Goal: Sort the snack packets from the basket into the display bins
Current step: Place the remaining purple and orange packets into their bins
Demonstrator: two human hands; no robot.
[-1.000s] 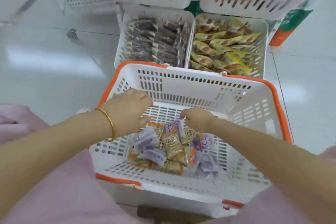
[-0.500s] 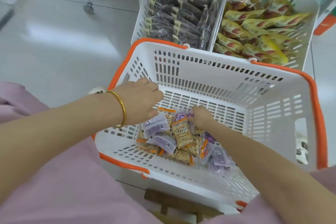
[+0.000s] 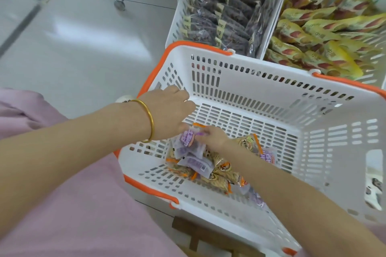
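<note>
A white basket (image 3: 246,81) with an orange rim sits in front of me, holding a heap of small purple and tan snack packets (image 3: 211,165) at its near left. My right hand (image 3: 211,136) reaches down onto the heap and its fingertips pinch a purple packet (image 3: 188,139). My left hand (image 3: 167,110), with a gold bangle at the wrist, hovers over the basket's left side just above that packet, fingers bent downward and holding nothing. Beyond the basket stand two white display bins: one (image 3: 189,4) with dark packets, one (image 3: 378,78) with yellow packets.
A wooden stool (image 3: 194,233) shows under the basket's near edge. Grey tiled floor (image 3: 73,37) spreads to the left, with a rack's caster wheel (image 3: 120,4) on it. Pink clothing (image 3: 62,204) fills the lower left.
The view has tilted down and left, so the upper price-tagged bins are out of frame. My right hand has slid left across the heap onto a purple packet. The left hand stays over the basket's left side.
</note>
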